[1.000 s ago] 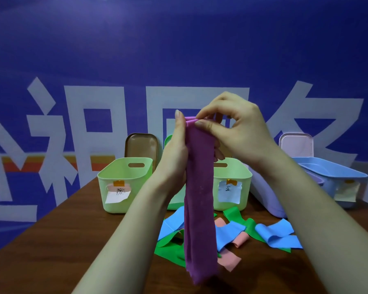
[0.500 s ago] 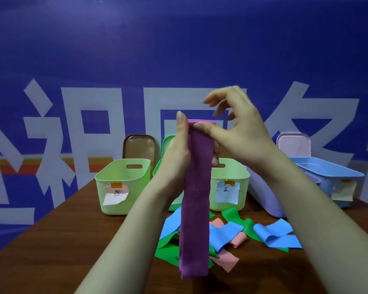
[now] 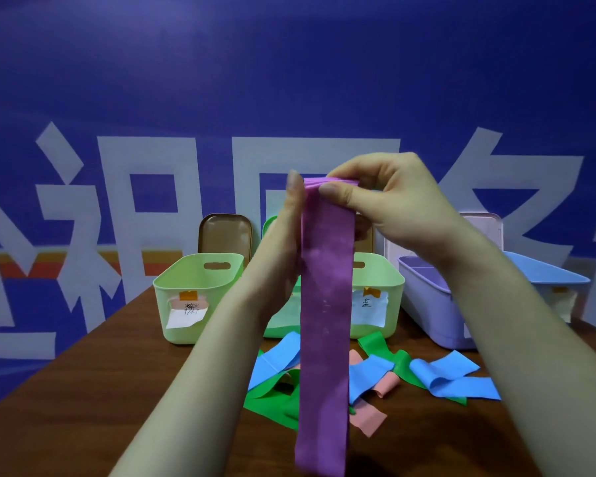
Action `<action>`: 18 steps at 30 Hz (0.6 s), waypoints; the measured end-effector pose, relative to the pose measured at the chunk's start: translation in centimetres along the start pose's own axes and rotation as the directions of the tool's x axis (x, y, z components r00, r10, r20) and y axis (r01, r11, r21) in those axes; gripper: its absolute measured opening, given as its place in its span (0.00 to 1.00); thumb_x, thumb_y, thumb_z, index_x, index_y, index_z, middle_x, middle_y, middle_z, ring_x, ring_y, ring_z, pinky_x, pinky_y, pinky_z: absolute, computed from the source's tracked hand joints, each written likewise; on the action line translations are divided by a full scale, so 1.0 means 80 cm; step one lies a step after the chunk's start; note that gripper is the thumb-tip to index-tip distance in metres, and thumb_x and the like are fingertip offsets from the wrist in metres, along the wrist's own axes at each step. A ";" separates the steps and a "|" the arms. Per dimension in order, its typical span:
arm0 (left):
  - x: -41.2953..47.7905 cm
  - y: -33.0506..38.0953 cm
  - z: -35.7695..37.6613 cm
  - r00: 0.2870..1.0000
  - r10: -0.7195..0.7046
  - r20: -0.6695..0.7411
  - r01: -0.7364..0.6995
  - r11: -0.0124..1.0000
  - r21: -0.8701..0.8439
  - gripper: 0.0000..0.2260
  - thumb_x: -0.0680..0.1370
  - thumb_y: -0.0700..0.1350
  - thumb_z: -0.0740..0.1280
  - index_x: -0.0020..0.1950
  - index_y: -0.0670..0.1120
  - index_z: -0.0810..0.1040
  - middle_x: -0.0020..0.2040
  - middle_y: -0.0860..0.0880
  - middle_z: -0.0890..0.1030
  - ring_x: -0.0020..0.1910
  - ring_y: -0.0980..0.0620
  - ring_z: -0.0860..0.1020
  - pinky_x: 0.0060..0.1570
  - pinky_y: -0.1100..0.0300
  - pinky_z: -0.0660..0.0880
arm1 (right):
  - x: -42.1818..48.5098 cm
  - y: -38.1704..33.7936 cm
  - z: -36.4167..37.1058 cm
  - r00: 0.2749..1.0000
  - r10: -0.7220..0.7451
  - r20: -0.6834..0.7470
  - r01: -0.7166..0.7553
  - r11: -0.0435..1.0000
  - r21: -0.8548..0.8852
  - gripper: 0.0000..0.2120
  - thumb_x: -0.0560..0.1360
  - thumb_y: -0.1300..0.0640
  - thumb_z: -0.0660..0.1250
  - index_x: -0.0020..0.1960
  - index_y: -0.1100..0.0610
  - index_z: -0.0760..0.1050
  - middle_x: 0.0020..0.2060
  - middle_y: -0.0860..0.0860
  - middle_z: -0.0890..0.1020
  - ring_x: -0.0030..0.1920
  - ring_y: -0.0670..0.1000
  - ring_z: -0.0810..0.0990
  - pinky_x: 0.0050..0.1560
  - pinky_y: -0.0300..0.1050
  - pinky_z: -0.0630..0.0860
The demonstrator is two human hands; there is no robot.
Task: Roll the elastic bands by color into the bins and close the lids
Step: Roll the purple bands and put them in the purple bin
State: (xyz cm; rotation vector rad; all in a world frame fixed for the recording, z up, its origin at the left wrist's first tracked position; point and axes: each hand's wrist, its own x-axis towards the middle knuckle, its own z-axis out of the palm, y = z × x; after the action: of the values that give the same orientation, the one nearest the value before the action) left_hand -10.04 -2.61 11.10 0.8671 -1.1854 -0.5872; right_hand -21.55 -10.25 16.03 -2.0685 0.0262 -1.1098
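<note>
**Item: purple band** (image 3: pixel 326 321). Held up in the air between the hands, above the table (image 3: pixel 117 390). It hangs straight down so that its own weight keeps it flat while the top end is turned over; rolling looks only just begun.

**Right hand** (image 3: pixel 393 204). Thumb and curled fingers pinch the folded top edge, probably to start the roll.

**Left hand** (image 3: pixel 283 242). Upright, fingers straight along the band's left edge, apparently steadying it. Its thumb is hidden behind the band.

**Below the hands.** Loose blue bands (image 3: pixel 455 380), green bands (image 3: pixel 272 401) and pink bands (image 3: pixel 369 421) overlap in a heap on the table, unrolled.

**Beyond the hands.**
- Two labelled green bins (image 3: pixel 193 297), both open.
- Behind the bin on the left-hand side, a brown lid (image 3: pixel 225 235) standing on end.

**Beyond the right wrist.** An open lilac bin (image 3: pixel 424 297), likely this band's destination, with a blue bin (image 3: pixel 544 273) further out.

**Obstruction.** The hanging tail may drag through the heap.
</note>
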 end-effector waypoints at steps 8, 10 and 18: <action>-0.008 -0.028 -0.005 0.975 -0.055 0.217 0.052 0.998 0.020 0.03 0.72 0.40 0.71 0.43 0.41 0.80 0.34 0.45 0.80 0.34 0.50 0.79 0.39 0.59 0.78 | 0.007 -0.004 0.005 1.000 -0.022 0.013 0.023 0.994 -0.108 0.06 0.74 0.59 0.71 0.47 0.62 0.81 0.37 0.58 0.81 0.36 0.46 0.77 0.36 0.46 0.75; -0.004 -0.035 -0.007 0.984 -0.065 0.169 0.066 0.998 -0.001 0.04 0.71 0.41 0.72 0.41 0.42 0.79 0.33 0.46 0.78 0.32 0.51 0.77 0.38 0.59 0.77 | 0.007 -0.001 0.004 1.000 -0.021 0.006 0.022 0.993 -0.118 0.06 0.74 0.59 0.71 0.47 0.62 0.81 0.38 0.58 0.82 0.36 0.45 0.78 0.37 0.47 0.77; -0.016 -0.049 -0.010 0.939 -0.157 0.307 0.166 0.986 -0.004 0.12 0.71 0.31 0.67 0.52 0.41 0.77 0.39 0.44 0.82 0.36 0.49 0.81 0.40 0.58 0.78 | 0.011 0.003 -0.009 0.999 -0.032 -0.004 0.031 0.989 -0.146 0.03 0.74 0.58 0.71 0.45 0.57 0.82 0.35 0.50 0.82 0.35 0.41 0.77 0.40 0.38 0.76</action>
State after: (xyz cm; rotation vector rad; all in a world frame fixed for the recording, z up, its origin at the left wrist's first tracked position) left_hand -9.45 -3.56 7.05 0.8741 -1.3881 -0.8968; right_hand -21.46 -11.18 16.72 -2.2022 0.0803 -1.1644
